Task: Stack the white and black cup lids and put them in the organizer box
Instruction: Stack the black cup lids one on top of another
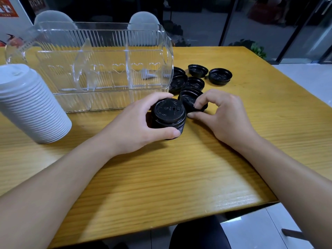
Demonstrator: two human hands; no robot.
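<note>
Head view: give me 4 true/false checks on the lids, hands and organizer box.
1. The left hand grips the black lid stack. True.
2. The organizer box already holds the white lid stack. False: the white lid stack lies on the table, left of the box.
3. The right hand pinches a loose black lid. True.
4. All black lids are stacked. False: several lie loose right of the box.

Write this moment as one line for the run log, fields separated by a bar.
left hand: grips black lid stack | right hand: pinches loose black lid | white lid stack: on table | organizer box: no lids inside
</note>
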